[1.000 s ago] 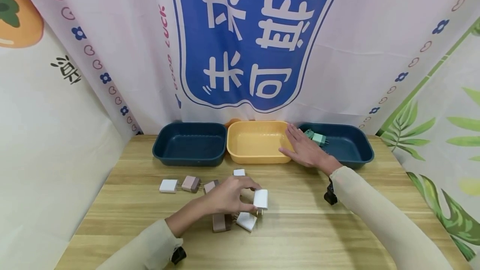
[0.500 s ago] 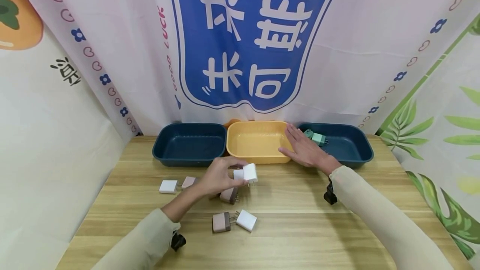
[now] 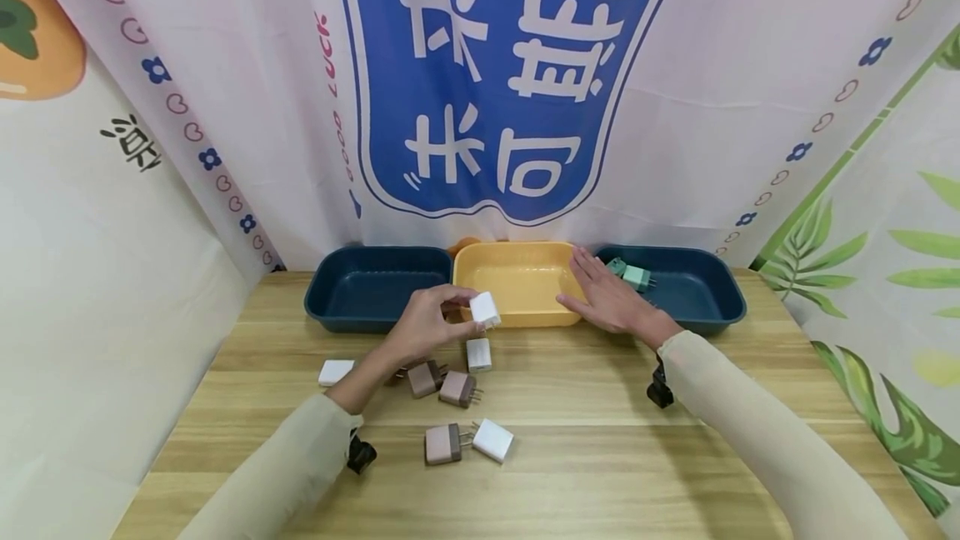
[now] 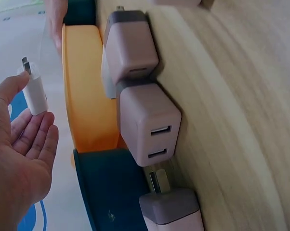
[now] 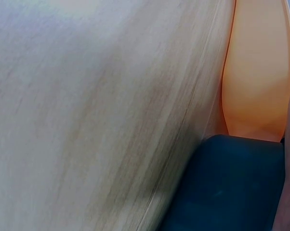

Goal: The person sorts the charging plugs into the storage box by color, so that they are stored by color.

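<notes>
One wooden tabletop (image 3: 615, 457), watched by me from afar.
I see a yellow bin (image 3: 525, 315) between two dark-blue bins (image 3: 352, 323). The right hand (image 3: 606, 298) lies straight-fingered across the yellow bin's right end; the left hand (image 3: 426, 325) pinches a white charger (image 3: 484, 308) aloft near that bin's front-left rim. Pink chargers (image 3: 456, 387) lie before the bins.
</notes>
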`<state>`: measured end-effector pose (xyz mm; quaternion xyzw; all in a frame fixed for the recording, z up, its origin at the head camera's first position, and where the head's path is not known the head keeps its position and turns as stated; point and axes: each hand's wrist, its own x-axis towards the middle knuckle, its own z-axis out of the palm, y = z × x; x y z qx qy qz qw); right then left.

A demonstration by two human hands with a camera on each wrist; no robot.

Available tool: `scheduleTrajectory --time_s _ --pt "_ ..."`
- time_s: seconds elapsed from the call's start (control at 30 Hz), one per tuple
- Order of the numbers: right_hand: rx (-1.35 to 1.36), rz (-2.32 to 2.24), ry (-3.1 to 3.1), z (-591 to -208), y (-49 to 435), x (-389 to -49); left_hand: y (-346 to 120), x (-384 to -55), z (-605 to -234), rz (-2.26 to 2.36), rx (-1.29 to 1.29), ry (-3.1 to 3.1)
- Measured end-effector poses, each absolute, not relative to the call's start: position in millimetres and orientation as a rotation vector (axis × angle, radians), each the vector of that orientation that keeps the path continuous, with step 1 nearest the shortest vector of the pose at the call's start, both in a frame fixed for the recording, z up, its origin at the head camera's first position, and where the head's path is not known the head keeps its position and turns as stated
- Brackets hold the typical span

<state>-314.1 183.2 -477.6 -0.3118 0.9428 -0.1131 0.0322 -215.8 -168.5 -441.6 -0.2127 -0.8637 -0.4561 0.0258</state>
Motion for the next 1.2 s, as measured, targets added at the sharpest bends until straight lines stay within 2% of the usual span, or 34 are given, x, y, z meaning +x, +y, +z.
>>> scheduleTrajectory --time_s 0.77,1.2 --pt "-0.970 -0.369 2.899 -478 183 -314 -163 -259 -446 -1.308 -0.451 -2.699" --pt "-0.969 -0.368 2.908 -478 183 -314 -146 -280 -452 -1.311 -0.420 -2.696"
